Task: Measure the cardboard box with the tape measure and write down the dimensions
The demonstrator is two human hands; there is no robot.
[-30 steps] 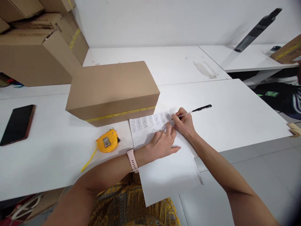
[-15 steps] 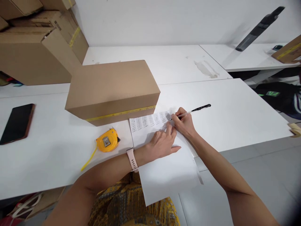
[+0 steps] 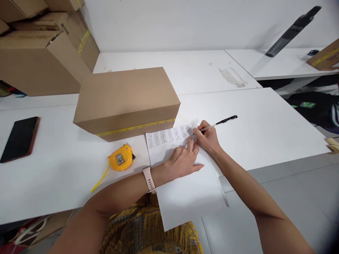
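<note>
My right hand (image 3: 206,138) is closed around a pen (image 3: 226,120) with a black end and a clear barrel, its tip at the paper. Beneath both hands lies a white sheet of paper (image 3: 190,197), with columns of small handwriting along its top and its lower part hanging past the table edge. My left hand (image 3: 182,160) rests on the sheet with fingers spread, holding nothing. Close behind the paper stands a closed cardboard box (image 3: 127,97) with yellow tape along its side. A yellow tape measure (image 3: 121,158) lies left of the sheet, a short bit of its blade pulled out.
A dark phone (image 3: 19,139) lies at the left on the white table (image 3: 66,151). Stacked cardboard boxes (image 3: 34,67) fill the back left. A dark cylinder (image 3: 292,31) stands at the back right, near another taped box (image 3: 325,56). A black bag (image 3: 315,109) is below.
Hardly anything differs. The pen's upper end has shifted very slightly upward; my left hand stays in place on the paper.
</note>
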